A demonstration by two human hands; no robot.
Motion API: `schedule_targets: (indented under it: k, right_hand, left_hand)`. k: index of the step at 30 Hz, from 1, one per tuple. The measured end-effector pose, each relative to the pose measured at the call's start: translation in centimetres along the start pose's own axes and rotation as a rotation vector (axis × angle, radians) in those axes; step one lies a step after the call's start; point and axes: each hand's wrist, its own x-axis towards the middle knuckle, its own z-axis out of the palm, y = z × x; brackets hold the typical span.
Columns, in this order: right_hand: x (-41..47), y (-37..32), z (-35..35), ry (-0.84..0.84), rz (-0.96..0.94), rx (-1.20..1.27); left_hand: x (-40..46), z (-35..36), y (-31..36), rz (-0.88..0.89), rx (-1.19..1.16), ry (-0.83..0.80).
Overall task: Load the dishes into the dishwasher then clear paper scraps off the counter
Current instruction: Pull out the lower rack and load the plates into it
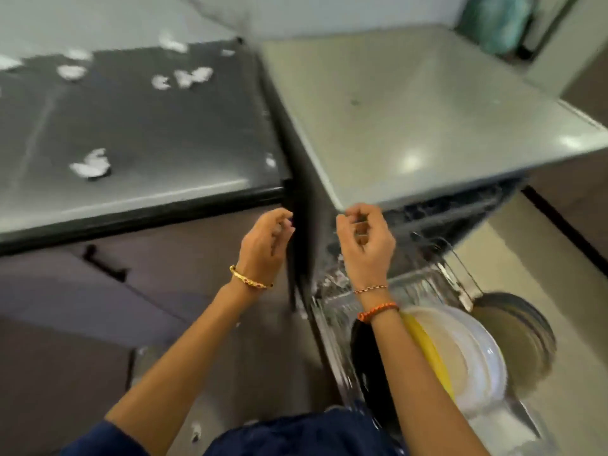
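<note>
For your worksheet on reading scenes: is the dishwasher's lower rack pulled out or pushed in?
Pulled out: the lower rack and its plates sit forward of the dishwasher.

Brown cabinet door (98, 291) w/ black handle (105, 263), teal cloth (503, 21) top right.

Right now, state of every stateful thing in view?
Dishwasher lower rack: pulled out, loaded.
White plates: standing on edge in rack.
Yellow plate: on edge beside them.
White paper scraps: scattered on dark counter, uncleared.
Left hand: empty, fingers curled.
Right hand: empty, fingers curled.
</note>
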Motion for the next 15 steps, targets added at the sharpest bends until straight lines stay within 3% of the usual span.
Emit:
schedule_targets:
  k: [8,15]
  right_hand:
    - [-8.3,-11.5,22.4,-0.673,0.159,0.335]
    - [-19.7,-17.5,34.9,-1.225,0.566,0.545]
  left_hand:
    - [-8.2,-23.3,-5.7,-0.327,0.078,0.810]
    - [-16.9,-37.6,-8.7,-0.594,-0.020,1.465]
